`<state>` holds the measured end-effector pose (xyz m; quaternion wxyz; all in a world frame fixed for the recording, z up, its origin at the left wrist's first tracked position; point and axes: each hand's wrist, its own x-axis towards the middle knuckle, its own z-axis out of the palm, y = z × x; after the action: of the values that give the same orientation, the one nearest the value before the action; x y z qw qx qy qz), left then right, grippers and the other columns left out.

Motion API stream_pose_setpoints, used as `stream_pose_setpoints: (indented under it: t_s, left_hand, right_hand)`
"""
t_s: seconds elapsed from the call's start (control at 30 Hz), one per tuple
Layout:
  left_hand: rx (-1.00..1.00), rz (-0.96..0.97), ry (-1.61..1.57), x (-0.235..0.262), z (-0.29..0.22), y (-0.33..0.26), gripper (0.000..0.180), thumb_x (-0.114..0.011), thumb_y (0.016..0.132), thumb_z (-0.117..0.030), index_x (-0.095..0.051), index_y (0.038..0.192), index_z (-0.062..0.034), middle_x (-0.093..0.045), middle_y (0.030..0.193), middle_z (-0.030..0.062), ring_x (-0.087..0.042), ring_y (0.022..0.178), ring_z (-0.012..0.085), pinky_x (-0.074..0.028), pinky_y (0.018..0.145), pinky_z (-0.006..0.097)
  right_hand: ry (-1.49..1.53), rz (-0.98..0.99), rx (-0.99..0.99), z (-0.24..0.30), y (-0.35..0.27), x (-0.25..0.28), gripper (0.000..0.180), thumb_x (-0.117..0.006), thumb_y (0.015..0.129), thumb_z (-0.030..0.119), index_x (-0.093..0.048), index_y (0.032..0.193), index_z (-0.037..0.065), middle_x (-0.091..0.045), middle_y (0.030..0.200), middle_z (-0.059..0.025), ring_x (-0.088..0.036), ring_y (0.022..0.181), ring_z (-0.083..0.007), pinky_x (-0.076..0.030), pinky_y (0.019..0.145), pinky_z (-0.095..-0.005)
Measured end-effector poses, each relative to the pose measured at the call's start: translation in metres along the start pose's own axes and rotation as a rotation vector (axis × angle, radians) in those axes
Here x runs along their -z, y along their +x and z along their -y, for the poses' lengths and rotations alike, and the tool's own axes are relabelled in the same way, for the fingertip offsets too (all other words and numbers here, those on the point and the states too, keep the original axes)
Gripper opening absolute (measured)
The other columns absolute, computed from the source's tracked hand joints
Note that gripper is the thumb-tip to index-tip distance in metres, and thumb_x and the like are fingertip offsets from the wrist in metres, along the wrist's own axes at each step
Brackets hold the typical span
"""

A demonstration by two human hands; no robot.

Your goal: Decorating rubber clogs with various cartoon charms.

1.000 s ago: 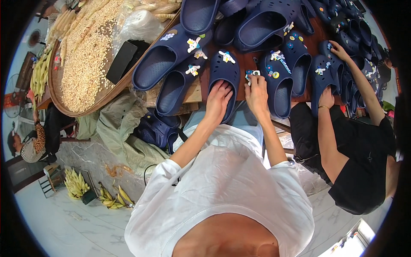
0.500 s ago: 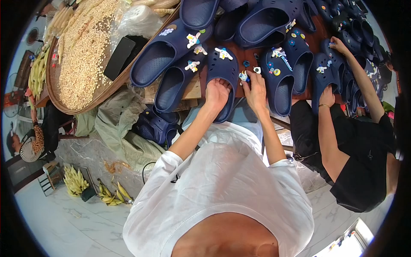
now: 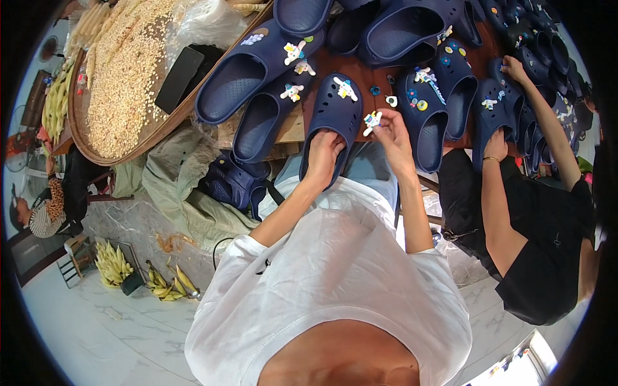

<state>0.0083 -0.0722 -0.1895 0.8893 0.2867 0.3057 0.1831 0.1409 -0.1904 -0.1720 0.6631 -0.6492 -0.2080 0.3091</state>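
Note:
My left hand [image 3: 324,157] reaches into the foot opening of a navy foam clog [image 3: 334,109] and grips it, its fingers hidden inside. One white character shoe charm [image 3: 346,89] sits on that clog's toe, among vent holes. Just right of the clog, my right hand [image 3: 395,139] pinches another white shoe charm [image 3: 372,122] with blue and yellow parts. Beyond that hand, a small black-and-white charm [image 3: 391,101] and a blue flower charm [image 3: 374,90] lie on the brown table. A decorated navy clog [image 3: 423,119] stands close to its right.
Navy clogs [image 3: 232,83] crowd the table on both sides. To the left lie a basket rim [image 3: 138,159] around corn kernels [image 3: 122,96] and a black box [image 3: 187,77]. On the right, a co-worker's hand [image 3: 496,147] is in another clog, and their other hand [image 3: 513,67] touches one.
My right hand has lifted the white charm off the table and brought it nearer to me. The clog in my left hand has tilted, its toe leaning right.

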Motion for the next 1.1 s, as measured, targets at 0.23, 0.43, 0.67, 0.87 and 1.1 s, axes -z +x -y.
stream_pose_setpoints:
  t_s: [0.23,0.43,0.67,0.87,1.1]
  left_hand:
    - [-0.060,0.087,-0.059,0.000,0.004,-0.011,0.024,-0.045,0.089,-0.010,-0.054,0.110,-0.0031,-0.059,0.109,0.0048,-0.055,0.102,0.0174,-0.040,0.093,0.031]
    - [-0.122,0.015,0.157,-0.022,-0.005,-0.020,0.028,-0.058,0.089,-0.010,-0.056,0.112,0.0058,-0.059,0.113,0.0086,-0.055,0.104,0.0126,-0.042,0.093,0.027]
    - [-0.186,0.010,0.220,-0.019,0.001,-0.016,0.030,-0.062,0.087,-0.005,-0.055,0.114,0.0076,-0.062,0.110,0.0091,-0.058,0.098,0.0115,-0.045,0.088,0.024]
    - [-0.183,0.034,0.267,-0.013,0.002,-0.013,0.034,-0.061,0.088,-0.007,-0.052,0.117,0.0084,-0.060,0.114,0.0104,-0.057,0.101,0.0125,-0.044,0.090,0.025]
    - [-0.118,0.057,0.208,-0.017,-0.004,-0.009,0.037,-0.062,0.089,-0.012,-0.052,0.119,0.0057,-0.059,0.116,0.0097,-0.057,0.102,0.0125,-0.044,0.090,0.025]
  right_hand:
    - [0.224,0.066,-0.263,-0.006,-0.003,-0.018,0.028,-0.059,0.093,0.011,-0.051,0.119,0.007,-0.059,0.102,-0.0015,-0.057,0.091,-0.0068,-0.047,0.079,-0.0216]
    - [0.148,0.090,-0.217,-0.005,-0.002,-0.014,0.025,-0.065,0.089,0.008,-0.055,0.112,0.005,-0.060,0.099,-0.0022,-0.058,0.087,-0.0069,-0.048,0.076,-0.0212]
    - [0.134,0.130,-0.394,-0.002,0.008,-0.007,0.024,-0.069,0.085,0.009,-0.055,0.104,0.005,-0.063,0.089,-0.0019,-0.061,0.078,-0.0071,-0.050,0.067,-0.0198]
    - [0.157,0.145,-0.440,-0.007,0.015,-0.008,0.023,-0.070,0.084,0.008,-0.055,0.101,0.004,-0.063,0.086,-0.0025,-0.061,0.076,-0.0072,-0.051,0.063,-0.0198]
    - [0.122,0.031,-0.259,-0.006,0.002,-0.024,0.019,-0.066,0.088,0.007,-0.056,0.103,0.002,-0.060,0.088,-0.0033,-0.059,0.077,-0.0084,-0.051,0.069,-0.0216]
